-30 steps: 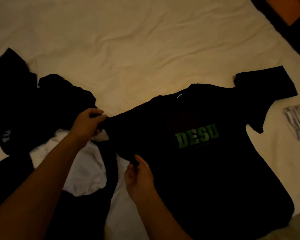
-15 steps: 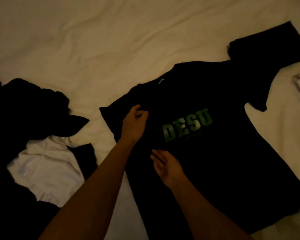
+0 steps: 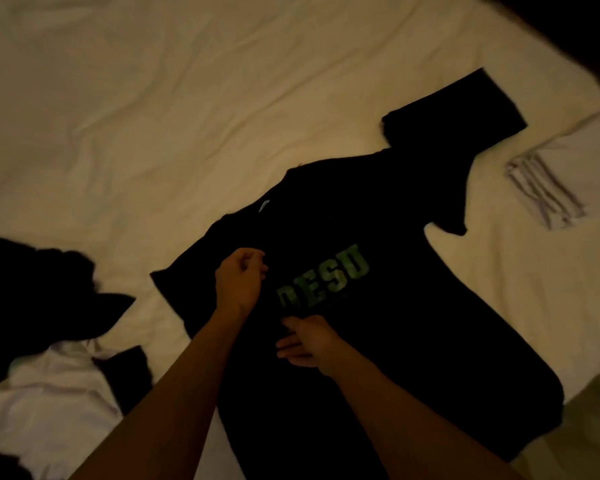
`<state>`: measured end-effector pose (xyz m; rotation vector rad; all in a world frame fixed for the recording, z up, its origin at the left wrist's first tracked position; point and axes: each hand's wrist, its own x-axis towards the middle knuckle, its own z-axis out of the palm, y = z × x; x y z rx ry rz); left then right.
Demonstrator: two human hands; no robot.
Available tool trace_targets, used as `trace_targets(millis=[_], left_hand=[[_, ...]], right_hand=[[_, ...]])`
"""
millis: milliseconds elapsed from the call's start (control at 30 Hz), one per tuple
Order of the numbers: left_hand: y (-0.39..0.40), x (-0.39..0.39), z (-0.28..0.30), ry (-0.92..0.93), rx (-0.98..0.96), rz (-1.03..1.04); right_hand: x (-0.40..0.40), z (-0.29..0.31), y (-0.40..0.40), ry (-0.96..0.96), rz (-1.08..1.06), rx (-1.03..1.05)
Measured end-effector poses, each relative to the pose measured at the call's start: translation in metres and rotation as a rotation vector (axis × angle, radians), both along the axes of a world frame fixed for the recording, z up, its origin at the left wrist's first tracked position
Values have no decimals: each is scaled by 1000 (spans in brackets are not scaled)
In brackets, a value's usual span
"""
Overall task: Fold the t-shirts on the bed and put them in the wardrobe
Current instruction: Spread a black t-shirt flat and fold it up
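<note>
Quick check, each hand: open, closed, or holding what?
Left hand: fingers curled over the black cotton t-shirt with green letters; grip cannot be told.
Right hand: open, resting on it.

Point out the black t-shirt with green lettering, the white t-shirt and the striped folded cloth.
black t-shirt (image 3: 395, 341): head view, on the chest right of the lettering.
white t-shirt (image 3: 45, 403): head view, on its crumpled middle, lower left.
striped folded cloth (image 3: 544, 192): head view, on the striped end, right edge.
</note>
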<state>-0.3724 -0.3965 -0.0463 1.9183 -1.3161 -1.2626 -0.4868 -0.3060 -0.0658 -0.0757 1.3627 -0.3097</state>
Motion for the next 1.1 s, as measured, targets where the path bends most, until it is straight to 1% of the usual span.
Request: trace_targets(millis=[33,100,167,233,300,367,400,467,567,667,733,833,933,1000,1067,1100], left_hand=[[-5,-13,4,-8,0,-20],[-18,-41,12,-43,8,-99],[-31,-69,16,-79,26,-192],[-45,-97,20,-92,36,-290],[-62,-125,22,-132,-32,-417],[-84,-159,22,-168,-136,-542],[-96,-178,22,-176,-190,-595],[-116,-219,20,-206,-291,-689],[-137,-272,13,-250,-332,-814],[-145,-309,2,-292,-311,-899],[-144,-327,-3,-359,-320,-908],[-139,-342,-10,-536,-412,-904],[-137,-350,-11,-610,-508,-962],[-140,-355,-12,-614,-485,-987],[-145,-357,-12,-578,-434,-998],[-147,-357,-10,-532,-406,-997]], right_hand=[[-14,4,-4,4,10,-15],[-51,13,-15,47,-42,-97],[-101,21,-24,140,-182,-196],[-155,23,-31,265,-383,-244],[-207,18,-34,391,-580,-252],[-253,6,-36,471,-732,-245],[-272,-1,-37,472,-783,-230],[-297,-12,-42,385,-827,-190],[-311,-23,-56,239,-895,-163],[-311,-35,-67,255,-972,-136],[-310,-42,-71,281,-1031,-122],[-309,-46,-73,239,-1078,-108],[-312,-46,-68,163,-1096,-193],[-313,-41,-61,194,-1089,-266],[-311,-34,-55,307,-1006,-343],[-311,-32,-51,375,-956,-381]])
